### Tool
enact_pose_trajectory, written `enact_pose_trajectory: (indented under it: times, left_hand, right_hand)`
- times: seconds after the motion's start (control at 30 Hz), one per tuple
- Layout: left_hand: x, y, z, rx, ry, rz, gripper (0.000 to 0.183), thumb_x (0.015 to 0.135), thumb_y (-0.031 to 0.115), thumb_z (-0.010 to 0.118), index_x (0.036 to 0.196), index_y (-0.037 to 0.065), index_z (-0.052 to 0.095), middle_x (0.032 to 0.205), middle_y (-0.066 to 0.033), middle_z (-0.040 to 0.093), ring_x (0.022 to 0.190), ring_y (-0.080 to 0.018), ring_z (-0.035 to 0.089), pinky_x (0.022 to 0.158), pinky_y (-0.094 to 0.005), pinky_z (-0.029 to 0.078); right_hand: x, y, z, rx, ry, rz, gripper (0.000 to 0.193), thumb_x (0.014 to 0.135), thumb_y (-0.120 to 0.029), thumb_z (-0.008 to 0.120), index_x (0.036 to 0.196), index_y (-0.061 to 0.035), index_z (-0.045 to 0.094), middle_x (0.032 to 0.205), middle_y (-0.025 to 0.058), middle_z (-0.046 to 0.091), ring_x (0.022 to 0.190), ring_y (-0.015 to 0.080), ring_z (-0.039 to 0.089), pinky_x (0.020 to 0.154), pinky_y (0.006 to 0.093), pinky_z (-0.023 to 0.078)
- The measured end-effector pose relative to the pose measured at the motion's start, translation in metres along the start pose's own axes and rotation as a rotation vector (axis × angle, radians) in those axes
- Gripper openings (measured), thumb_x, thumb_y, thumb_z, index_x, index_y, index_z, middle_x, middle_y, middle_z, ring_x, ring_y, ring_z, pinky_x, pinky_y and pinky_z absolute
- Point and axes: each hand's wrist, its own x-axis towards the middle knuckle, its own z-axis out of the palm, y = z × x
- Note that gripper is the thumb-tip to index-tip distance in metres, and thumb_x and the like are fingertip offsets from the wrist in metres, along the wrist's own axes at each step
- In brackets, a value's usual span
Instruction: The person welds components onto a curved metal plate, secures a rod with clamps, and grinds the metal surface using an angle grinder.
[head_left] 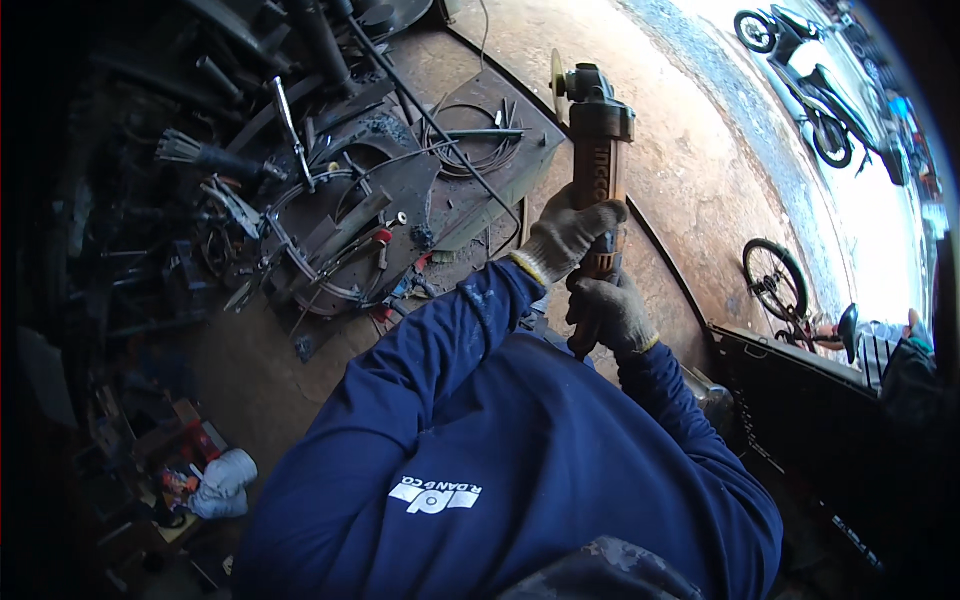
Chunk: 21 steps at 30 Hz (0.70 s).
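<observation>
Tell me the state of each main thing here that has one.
Angle grinder: held in both hands, disc fitted; whether spinning, unclear
Left hand: gloved, closed on grinder
Right hand: gloved, closed on grinder
Wire: coiled
Motorcycle: standing

The left arm point(425, 345) is extending diagonally up and to the right in front of the torso point(560, 450), its long navy sleeve point(400, 380) bunching in folds. The left hand point(572, 235), wearing a pale knit glove point(552, 245) with a yellow-edged cuff, is curling its fingers into a firm grip. The right arm point(675, 405) is reaching up and to the left from the lower right, looking shorter in this view. The right hand point(615, 312), similarly gloved, is closing its fingers just below the left one, nearer the torso.
</observation>
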Motion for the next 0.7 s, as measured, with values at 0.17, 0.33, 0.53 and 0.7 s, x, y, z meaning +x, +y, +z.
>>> enact_pose_trajectory:
  times: [0.17,0.33,0.53,0.7]
  left_hand:
    - [0.007,-0.005,0.005,0.115,0.081,-0.03,0.045,0.081,0.028,0.084,0.112,0.003,0.063,0.094,-0.0054,0.069,0.081,-0.014,0.066,0.072,-0.0325,0.057]
    - [0.008,-0.006,0.012,0.506,0.225,-0.056,0.053,0.077,0.029,0.086,0.113,0.0,0.063,0.092,-0.0088,0.071,0.08,-0.0163,0.069,0.073,-0.0331,0.059]
    - [-0.011,0.046,0.01,1.071,-0.124,0.027,0.062,0.073,0.037,0.083,0.121,0.005,0.062,0.105,-0.0178,0.072,0.105,-0.0319,0.07,0.096,-0.0396,0.055]
    - [-0.016,0.048,-0.011,1.002,-0.311,0.293,0.058,0.075,0.033,0.081,0.123,0.005,0.062,0.109,-0.019,0.07,0.109,-0.0319,0.067,0.099,-0.0408,0.052]
  right_hand:
    - [0.026,-0.013,-0.046,-0.222,-0.084,-0.18,0.071,0.101,-0.044,0.059,0.152,-0.0014,0.034,0.137,0.0133,0.055,0.125,0.0227,0.053,0.104,0.0374,0.045]
    - [0.058,-0.075,-0.02,-0.371,-0.017,-0.518,0.07,0.098,-0.045,0.064,0.147,-0.0013,0.039,0.133,0.014,0.057,0.122,0.0211,0.056,0.1,0.0357,0.048]
    - [0.063,-0.076,0.006,-0.156,0.069,-0.396,0.044,0.087,-0.013,0.074,0.126,-0.0009,0.056,0.109,0.0108,0.069,0.093,0.0198,0.069,0.08,0.032,0.057]
    - [0.057,-0.07,0.038,-0.184,0.196,-0.546,0.04,0.086,-0.011,0.075,0.121,-0.001,0.059,0.105,0.0096,0.07,0.089,0.0198,0.07,0.078,0.0328,0.059]
